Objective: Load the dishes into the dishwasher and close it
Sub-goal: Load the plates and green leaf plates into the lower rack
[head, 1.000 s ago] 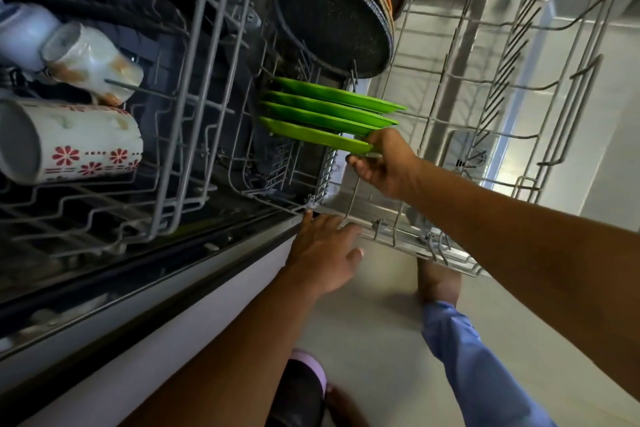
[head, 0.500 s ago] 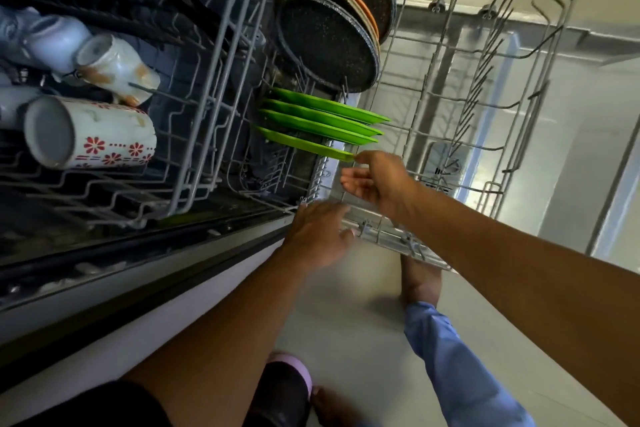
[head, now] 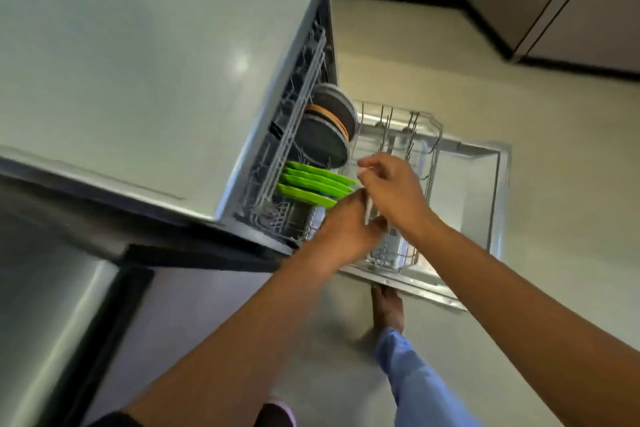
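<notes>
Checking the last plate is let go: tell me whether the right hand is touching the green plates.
Cannot tell. In the head view the right hand overlaps the green plates' tips, and motion blur hides any contact or gap.

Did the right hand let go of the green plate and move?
Yes. The right hand has come off the green plates, lifting up and away from them; the plates sit where they were in the rack.

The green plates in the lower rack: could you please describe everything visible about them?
Three bright green plates, looking like plastic, stand on edge side by side in the pulled-out lower rack, just in front of the dark round plates. Their rims point toward the open door. The left hand hides their near tips; contact cannot be told.
</notes>
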`<move>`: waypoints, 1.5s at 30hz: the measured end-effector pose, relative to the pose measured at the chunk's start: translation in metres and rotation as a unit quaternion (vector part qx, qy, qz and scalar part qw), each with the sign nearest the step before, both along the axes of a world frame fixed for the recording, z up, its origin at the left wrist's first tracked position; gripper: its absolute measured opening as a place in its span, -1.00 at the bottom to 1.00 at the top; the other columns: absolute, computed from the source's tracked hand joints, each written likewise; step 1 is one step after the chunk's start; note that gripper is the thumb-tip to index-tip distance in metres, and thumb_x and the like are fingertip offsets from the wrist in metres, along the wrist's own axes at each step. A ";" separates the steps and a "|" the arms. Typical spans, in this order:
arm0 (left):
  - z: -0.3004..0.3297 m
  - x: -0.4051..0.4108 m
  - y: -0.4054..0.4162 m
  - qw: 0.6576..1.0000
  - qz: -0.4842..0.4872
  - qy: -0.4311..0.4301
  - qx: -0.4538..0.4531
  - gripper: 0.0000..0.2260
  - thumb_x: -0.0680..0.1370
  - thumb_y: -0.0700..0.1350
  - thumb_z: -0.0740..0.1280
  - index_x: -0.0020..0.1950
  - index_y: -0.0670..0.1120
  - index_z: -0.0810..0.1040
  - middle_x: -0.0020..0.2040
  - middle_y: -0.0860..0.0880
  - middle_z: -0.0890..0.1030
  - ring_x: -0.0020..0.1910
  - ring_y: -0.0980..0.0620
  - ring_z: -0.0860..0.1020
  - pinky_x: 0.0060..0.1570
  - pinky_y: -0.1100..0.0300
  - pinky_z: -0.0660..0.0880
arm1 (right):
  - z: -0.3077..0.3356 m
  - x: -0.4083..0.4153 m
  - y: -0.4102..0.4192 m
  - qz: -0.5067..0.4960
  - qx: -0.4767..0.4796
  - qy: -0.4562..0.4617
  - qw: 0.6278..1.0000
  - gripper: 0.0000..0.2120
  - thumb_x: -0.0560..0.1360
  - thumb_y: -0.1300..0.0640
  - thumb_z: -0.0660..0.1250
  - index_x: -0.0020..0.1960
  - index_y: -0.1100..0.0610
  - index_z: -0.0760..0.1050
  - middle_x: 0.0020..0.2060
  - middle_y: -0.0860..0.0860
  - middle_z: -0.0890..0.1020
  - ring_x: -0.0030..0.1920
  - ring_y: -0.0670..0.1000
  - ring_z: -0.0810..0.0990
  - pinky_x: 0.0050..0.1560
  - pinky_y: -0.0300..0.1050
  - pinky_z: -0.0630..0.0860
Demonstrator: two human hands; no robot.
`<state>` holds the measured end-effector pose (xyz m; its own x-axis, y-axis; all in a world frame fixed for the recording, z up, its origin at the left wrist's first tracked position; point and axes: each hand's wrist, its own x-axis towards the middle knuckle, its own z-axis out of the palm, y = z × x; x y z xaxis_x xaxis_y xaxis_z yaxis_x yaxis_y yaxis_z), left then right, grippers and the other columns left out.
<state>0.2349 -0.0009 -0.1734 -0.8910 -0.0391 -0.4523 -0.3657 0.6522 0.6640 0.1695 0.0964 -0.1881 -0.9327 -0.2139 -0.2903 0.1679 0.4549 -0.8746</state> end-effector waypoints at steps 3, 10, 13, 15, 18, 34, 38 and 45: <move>0.093 0.040 0.004 0.997 -0.012 0.063 0.050 -0.47 0.57 -0.20 0.33 0.54 0.01 0.35 0.35 -0.06 0.58 0.25 -0.07 0.58 0.11 0.03 0.58 | 0.085 0.045 0.004 -0.010 -0.026 0.074 0.997 -0.83 0.62 0.04 0.34 0.18 -0.05 0.64 -0.06 -0.27 0.64 -0.01 -0.30 0.60 -0.01 -0.32 0.45; 0.275 0.162 -0.040 0.971 0.070 0.230 0.019 -0.56 0.50 -0.20 0.29 0.38 0.00 0.48 0.13 0.09 0.63 0.02 0.12 0.62 -0.05 0.38 0.53 | 0.281 0.154 -0.043 0.048 -0.098 0.220 0.969 -0.76 0.60 -0.08 0.37 0.23 -0.04 0.62 0.05 -0.18 0.70 0.07 -0.25 0.65 0.11 -0.19 0.62; 0.317 0.227 -0.083 0.943 0.161 0.292 -0.022 -0.54 0.60 -0.03 0.35 0.50 -0.04 0.41 0.41 0.01 0.55 0.33 0.12 0.52 0.33 0.19 0.45 | 0.341 0.195 -0.082 0.118 -0.136 0.258 0.949 -0.73 0.59 -0.12 0.37 0.24 -0.06 0.61 0.08 -0.13 0.71 0.14 -0.14 0.66 0.21 0.00 0.60; 0.339 0.278 -0.115 0.917 0.230 0.322 -0.052 -0.52 0.63 0.05 0.35 0.53 -0.03 0.38 0.46 0.05 0.50 0.24 0.25 0.49 0.29 0.33 0.38 | 0.374 0.224 -0.113 0.169 -0.154 0.278 0.933 -0.71 0.58 -0.13 0.38 0.24 -0.07 0.61 0.08 -0.14 0.71 0.14 -0.17 0.65 0.23 -0.03 0.58; 0.362 0.354 -0.157 0.864 0.351 0.354 -0.070 -0.53 0.64 0.06 0.35 0.52 -0.02 0.40 0.44 0.05 0.51 0.33 0.16 0.50 0.39 0.15 0.41 | 0.406 0.271 -0.160 0.256 -0.183 0.292 0.903 -0.69 0.56 -0.14 0.39 0.25 -0.07 0.60 0.08 -0.15 0.70 0.13 -0.21 0.64 0.19 -0.20 0.55; 0.288 0.739 -0.172 0.391 0.872 0.286 -0.064 -0.50 0.62 0.06 0.38 0.52 -0.06 0.41 0.48 -0.08 0.48 0.37 0.02 0.50 0.31 0.21 0.50 | 0.382 0.584 -0.347 0.747 -0.186 0.224 0.597 -0.55 0.50 -0.15 0.47 0.36 -0.18 0.49 0.17 -0.07 0.64 0.20 -0.05 0.63 0.23 0.05 0.61; 0.251 0.795 -0.136 0.276 0.933 0.221 -0.068 -0.48 0.60 0.03 0.39 0.52 -0.11 0.41 0.48 -0.10 0.49 0.43 -0.08 0.48 0.33 0.17 0.38 | 0.338 0.656 -0.350 0.810 -0.117 0.167 0.550 -0.57 0.54 0.02 0.50 0.38 -0.07 0.52 0.14 -0.01 0.64 0.15 0.01 0.65 0.23 0.02 0.59; 0.215 0.841 -0.098 0.179 0.964 0.193 -0.046 -0.45 0.63 0.03 0.35 0.60 -0.08 0.34 0.56 -0.08 0.41 0.51 -0.07 0.39 0.51 -0.02 0.30 | 0.264 0.763 -0.327 0.854 0.027 0.051 0.517 -0.61 0.56 0.11 0.46 0.36 0.08 0.51 -0.12 0.02 0.67 -0.12 0.05 0.67 -0.11 -0.01 0.64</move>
